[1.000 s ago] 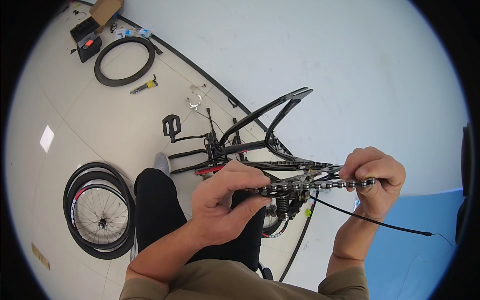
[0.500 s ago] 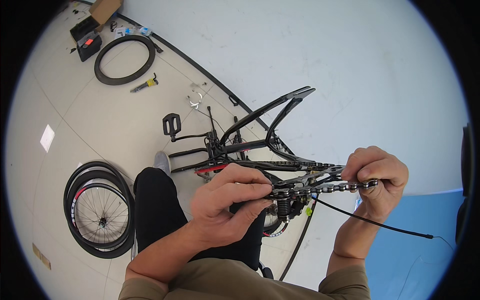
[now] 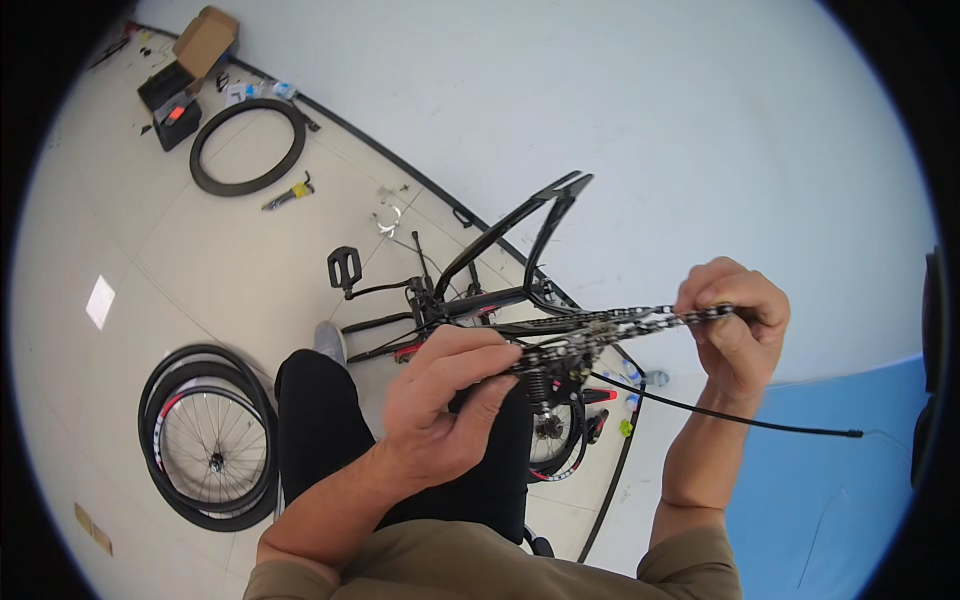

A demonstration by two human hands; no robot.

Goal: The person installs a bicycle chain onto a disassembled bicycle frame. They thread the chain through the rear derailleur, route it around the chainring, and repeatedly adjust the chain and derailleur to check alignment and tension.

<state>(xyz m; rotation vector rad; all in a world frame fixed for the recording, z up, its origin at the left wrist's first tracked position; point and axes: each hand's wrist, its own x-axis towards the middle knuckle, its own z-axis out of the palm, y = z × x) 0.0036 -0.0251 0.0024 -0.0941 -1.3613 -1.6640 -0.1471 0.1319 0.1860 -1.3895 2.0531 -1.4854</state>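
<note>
Left hand's [image 3: 440, 410] fingers pinch the motion-blurred chain [image 3: 650, 326]; right hand's [image 3: 745, 320] fingers pinch it near its right end. Chain spans between both hands, in front of the bike frame [image 3: 495, 298].

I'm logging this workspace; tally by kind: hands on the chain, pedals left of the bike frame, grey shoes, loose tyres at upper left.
Hands on the chain: 2 (left hand, right hand)
Black pedal: 1
Grey shoe: 1
Loose tyre: 1
Total: 5

A bicycle frame [image 3: 488, 301], wheel [image 3: 216, 462] and tyre [image 3: 234, 188] suggest a workshop.
</note>
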